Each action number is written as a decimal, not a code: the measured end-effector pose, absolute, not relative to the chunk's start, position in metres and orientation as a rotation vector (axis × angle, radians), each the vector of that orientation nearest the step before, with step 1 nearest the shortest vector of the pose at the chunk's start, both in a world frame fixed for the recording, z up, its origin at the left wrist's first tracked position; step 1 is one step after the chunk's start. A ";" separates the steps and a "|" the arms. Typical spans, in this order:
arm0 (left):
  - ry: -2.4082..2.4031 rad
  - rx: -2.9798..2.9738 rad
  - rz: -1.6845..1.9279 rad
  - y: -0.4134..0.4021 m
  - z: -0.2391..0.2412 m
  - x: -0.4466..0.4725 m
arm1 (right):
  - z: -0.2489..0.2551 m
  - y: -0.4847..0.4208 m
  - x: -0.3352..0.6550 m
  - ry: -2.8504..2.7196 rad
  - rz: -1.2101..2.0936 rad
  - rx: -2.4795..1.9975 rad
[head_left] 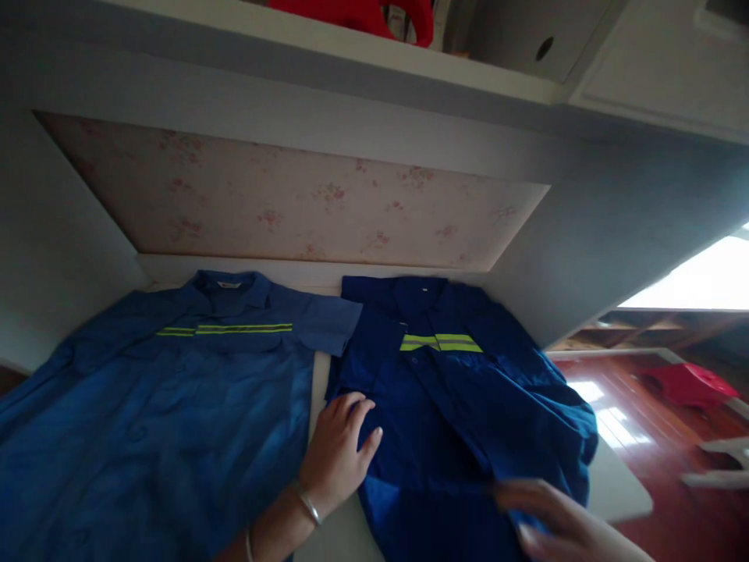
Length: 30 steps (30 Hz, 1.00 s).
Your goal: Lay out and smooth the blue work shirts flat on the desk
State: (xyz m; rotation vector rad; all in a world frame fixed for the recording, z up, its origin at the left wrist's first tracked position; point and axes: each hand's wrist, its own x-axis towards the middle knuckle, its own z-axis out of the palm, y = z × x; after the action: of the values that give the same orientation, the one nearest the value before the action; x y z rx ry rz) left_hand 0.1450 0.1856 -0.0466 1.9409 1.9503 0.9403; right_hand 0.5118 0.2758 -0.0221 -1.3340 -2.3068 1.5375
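A dark blue work shirt [421, 437] with a yellow-green and grey stripe across the chest lies spread on the white table [333, 531], its front partly parted. My left hand [336, 453], with a bangle at the wrist, rests at this shirt's left edge, thumb and fingers apart. Over the lower right of the same shirt is my right hand [555, 519], smeared by motion, so its grip is unclear. A lighter blue short-sleeved shirt [204, 421] with a thin yellow stripe lies to the left, one sleeve reaching the darker shirt.
Behind the shirts stands a floral-patterned panel [328, 207]. Above it juts a white shelf [292, 47] with a red object [351, 16] on it. A side wall [614, 211] rises at right. Beyond the table's right edge is a reddish floor [649, 437] with a red item [693, 384].
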 end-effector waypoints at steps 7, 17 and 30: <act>2.300 1.916 0.730 0.220 -0.075 0.124 | -0.056 0.376 0.458 -2.105 0.074 -1.745; 2.419 1.865 0.580 0.241 -0.080 0.122 | -0.039 0.336 0.519 -1.796 1.610 -1.750; 1.502 1.635 1.113 0.213 -0.033 0.190 | -0.075 0.416 0.568 -1.930 -0.022 -2.285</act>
State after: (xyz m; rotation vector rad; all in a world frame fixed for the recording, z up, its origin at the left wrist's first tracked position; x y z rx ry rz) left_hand 0.1903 0.2133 -0.0333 1.6349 1.5018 1.1128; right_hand 0.5677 0.4155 -0.0748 -2.2848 -1.9295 -0.0225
